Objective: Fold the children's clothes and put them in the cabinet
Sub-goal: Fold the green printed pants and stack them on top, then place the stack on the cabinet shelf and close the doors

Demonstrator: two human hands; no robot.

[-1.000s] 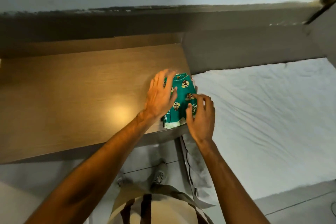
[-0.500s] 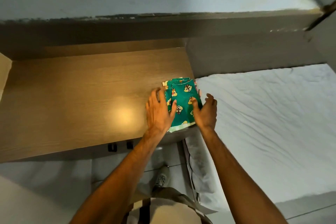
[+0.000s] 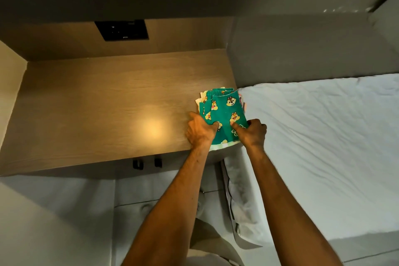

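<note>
A small stack of folded children's clothes (image 3: 226, 108), topped by a green piece printed with chipmunk faces, lies on the right end of the wooden desk top (image 3: 103, 110), at its front corner beside the bed. My left hand (image 3: 199, 130) grips the stack's near left edge, thumb on top. Gripping the near right edge the same way is my right hand (image 3: 252, 133). Pale garments peek out under the green one at the far left. No cabinet is in sight.
A bed with a white sheet (image 3: 323, 136) fills the right side, its grey headboard (image 3: 302, 54) behind. A black socket panel (image 3: 122, 30) sits in the desk's back wall. Two small black handles (image 3: 146, 163) show below the desk's front edge. A lamp glare marks the wood.
Both hands slid from flat on the stack to its near edge and closed on it. My view tilted up, showing the socket panel.
</note>
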